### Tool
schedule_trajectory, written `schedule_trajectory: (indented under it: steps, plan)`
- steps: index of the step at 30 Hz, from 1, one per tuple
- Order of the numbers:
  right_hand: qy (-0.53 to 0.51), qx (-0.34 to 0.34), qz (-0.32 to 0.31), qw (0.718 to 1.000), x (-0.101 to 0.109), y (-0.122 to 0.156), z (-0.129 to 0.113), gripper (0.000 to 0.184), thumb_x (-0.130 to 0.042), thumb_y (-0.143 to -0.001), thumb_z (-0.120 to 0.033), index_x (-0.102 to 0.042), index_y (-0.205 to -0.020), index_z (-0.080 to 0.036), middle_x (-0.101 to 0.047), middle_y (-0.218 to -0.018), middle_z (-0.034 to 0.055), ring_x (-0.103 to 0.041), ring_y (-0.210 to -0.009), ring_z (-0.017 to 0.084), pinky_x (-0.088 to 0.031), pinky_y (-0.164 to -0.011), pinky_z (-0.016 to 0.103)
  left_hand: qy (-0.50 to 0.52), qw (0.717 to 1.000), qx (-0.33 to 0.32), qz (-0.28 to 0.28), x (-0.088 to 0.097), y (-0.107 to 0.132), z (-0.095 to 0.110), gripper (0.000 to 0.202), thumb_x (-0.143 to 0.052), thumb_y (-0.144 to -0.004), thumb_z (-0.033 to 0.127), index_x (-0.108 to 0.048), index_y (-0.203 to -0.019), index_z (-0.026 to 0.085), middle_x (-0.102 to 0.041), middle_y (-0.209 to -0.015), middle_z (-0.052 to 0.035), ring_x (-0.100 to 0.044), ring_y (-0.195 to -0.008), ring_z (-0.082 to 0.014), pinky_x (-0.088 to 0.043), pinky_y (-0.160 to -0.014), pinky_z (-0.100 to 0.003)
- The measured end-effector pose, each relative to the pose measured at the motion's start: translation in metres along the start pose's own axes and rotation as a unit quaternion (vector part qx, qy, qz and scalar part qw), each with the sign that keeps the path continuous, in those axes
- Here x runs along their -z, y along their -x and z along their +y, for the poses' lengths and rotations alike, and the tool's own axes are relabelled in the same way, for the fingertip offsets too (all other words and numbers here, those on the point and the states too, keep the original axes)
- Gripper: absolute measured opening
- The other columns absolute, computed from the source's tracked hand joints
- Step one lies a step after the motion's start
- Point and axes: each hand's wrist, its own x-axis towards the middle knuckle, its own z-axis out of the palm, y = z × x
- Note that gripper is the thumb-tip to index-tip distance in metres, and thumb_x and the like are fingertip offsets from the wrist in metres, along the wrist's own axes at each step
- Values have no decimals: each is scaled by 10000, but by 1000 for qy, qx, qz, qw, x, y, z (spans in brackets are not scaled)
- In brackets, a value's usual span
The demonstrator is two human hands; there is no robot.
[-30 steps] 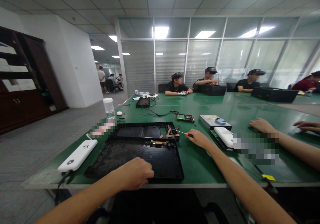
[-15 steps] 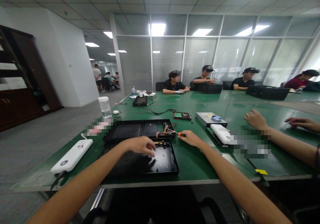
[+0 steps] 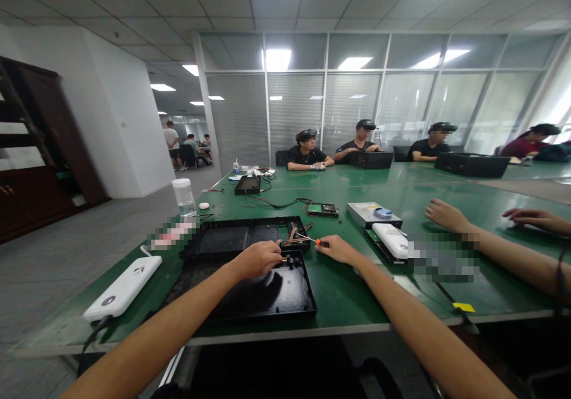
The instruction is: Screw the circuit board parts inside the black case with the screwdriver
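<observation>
An opened black device case lies in front of me: a near tray point(image 3: 267, 295) and a far half point(image 3: 236, 237) with coloured wires point(image 3: 294, 236) at its right end. My left hand point(image 3: 257, 258) is closed in a pinch at the near tray's far rim, touching a small metal part I cannot make out. My right hand point(image 3: 338, 248) grips a small screwdriver point(image 3: 312, 240) with an orange collar, its tip pointing left toward the wires.
A white power bank point(image 3: 122, 279) with a cable lies at the left on the green table point(image 3: 357, 295). Another white power bank point(image 3: 389, 239), a silver drive point(image 3: 368, 211), a green circuit board point(image 3: 322, 210) and a water bottle point(image 3: 183, 197) stand farther back. Another person's hands point(image 3: 444, 214) rest at right. Several people sit across.
My left hand moved from the case's near edge forward to its far rim and closed into a pinch. My right hand kept the screwdriver almost still.
</observation>
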Motion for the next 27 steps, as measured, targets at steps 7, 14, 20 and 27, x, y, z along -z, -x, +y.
schedule_trajectory:
  steps: [7,14,20,27]
  plan:
    - [10,-2,18,1000,1,-1,1,327,-459,-759,-414,-625,-700,-138,-571,-606,13,-468,-567,124,-320,-534,216,29,999,-17,-27,0,-42,-1,142,-474,-791,202,-611,-792,165,-600,-790,-41,-531,-793,-149,-394,-750,-239]
    - [-2,-8,23,1000,0,-1,5,324,-471,-753,-420,-626,-703,-140,-580,-612,13,-474,-569,126,-333,-544,222,16,1000,6,8,-35,-51,11,148,-449,-805,194,-577,-769,130,-561,-802,-73,-475,-885,-176,-390,-778,-282]
    - [-3,-2,26,1000,1,-1,5,295,-462,-760,-401,-601,-697,-149,-573,-634,15,-480,-579,127,-344,-566,240,62,996,50,33,-36,-47,14,139,-483,-802,222,-590,-773,139,-552,-867,-66,-456,-914,-171,-375,-805,-298]
    - [-129,-94,75,984,9,-1,15,310,-513,-684,-231,-448,-978,-156,-538,-800,9,-487,-626,104,-399,-570,229,95,995,1,33,-33,-45,11,116,-512,-770,155,-624,-797,168,-585,-953,-28,-446,-981,-155,-339,-873,-293]
